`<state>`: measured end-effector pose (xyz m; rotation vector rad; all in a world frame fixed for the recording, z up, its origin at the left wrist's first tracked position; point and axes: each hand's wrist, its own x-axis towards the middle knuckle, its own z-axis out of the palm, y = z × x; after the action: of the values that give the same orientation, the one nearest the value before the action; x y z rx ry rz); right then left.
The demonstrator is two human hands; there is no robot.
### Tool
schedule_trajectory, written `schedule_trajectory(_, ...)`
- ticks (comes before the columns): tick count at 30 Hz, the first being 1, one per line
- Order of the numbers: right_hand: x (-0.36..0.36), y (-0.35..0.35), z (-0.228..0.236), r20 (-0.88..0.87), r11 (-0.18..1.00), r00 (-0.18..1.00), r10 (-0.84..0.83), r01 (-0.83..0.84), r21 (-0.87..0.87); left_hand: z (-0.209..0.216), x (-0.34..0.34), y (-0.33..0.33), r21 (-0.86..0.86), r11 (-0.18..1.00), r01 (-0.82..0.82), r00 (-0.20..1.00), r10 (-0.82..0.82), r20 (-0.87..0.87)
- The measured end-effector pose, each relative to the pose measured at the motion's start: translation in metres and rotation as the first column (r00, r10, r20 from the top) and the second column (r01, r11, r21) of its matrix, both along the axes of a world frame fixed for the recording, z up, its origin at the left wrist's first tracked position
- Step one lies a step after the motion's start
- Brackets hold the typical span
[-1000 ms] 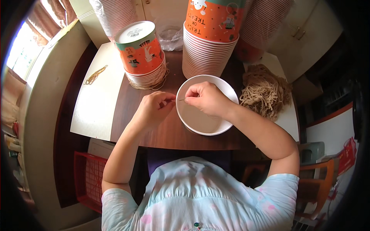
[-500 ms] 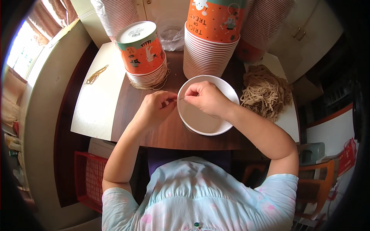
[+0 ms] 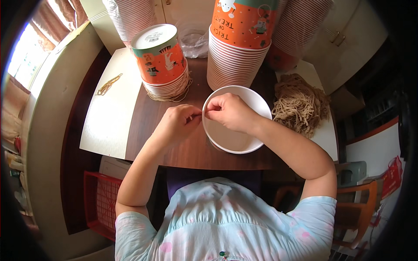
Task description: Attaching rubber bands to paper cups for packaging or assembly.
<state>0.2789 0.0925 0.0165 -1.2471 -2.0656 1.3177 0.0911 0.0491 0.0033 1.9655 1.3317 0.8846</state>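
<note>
Hands meet at the left rim of a white bowl [image 3: 237, 130] on a dark wooden table [image 3: 174, 148]. Left hand [image 3: 176, 124] lies on the table just beside the bowl, fingers curled together with thumb and forefinger pinched toward the right hand. Right hand [image 3: 228, 112] rests over the bowl's upper left part, likewise closed in a pinch; the two sets of fingertips touch or nearly touch at the rim. Whatever is pinched between them is too small to make out, possibly a thin strand. Part of the bowl's inside is hidden under the right hand and forearm. Behind the left hand stands a short stack of orange cups [image 3: 162, 61] with a white lid on top; thin strands ring its base. Behind the bowl rises a taller stack of orange cups [image 3: 237, 43], cut off at the upper edge. Between the two stacks lies a clear plastic bag [image 3: 193, 39], partly hidden. Two further stacks of striped cups [image 3: 130, 17] stand at the far corners, both cut off. Right of the bowl, apart from it, sits a heap of tan string [image 3: 300, 104] on a white board. A second white board [image 3: 109, 113] covers the table's left end and carries a small loose bundle of strands [image 3: 108, 85]. Below the table, a red crate [image 3: 102, 204] shows at left.
</note>
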Motion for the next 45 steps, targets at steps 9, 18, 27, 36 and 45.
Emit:
schedule_trajectory(9, 0.025, -0.03, 0.055, 0.367, 0.935, 0.871, 0.328, -0.355, 0.009, 0.011, 0.016, -0.052, -0.19, 0.982, -0.013, 0.999, 0.023, 0.049)
schedule_trajectory(18, 0.045, -0.079, 0.05, 0.617, 0.774, 0.778, 0.116, -0.46, 0.435, 0.016, 0.004, -0.084, -0.156, 0.942, 0.297, 0.906, -0.227, 0.358)
schedule_trajectory(27, 0.042, -0.087, 0.065, 0.466, 0.547, 0.826, 0.317, -0.561, 0.622, -0.012, 0.026, -0.065, -0.313, 0.856, 0.412, 0.553, 0.037, 0.832)
schedule_trajectory(36, 0.024, -0.049, 0.066, -0.005, 0.839, 0.875, 0.484, -0.463, 0.285, -0.005, 0.037, -0.076, -0.151, 0.923, 0.355, 0.736, -0.176, 0.653)
schedule_trajectory(45, 0.059, -0.09, 0.048, 0.006, 0.666, 0.986, 0.168, -0.118, 0.736, -0.014, 0.019, -0.073, -0.134, 0.924, 0.358, 0.757, -0.203, 0.621)
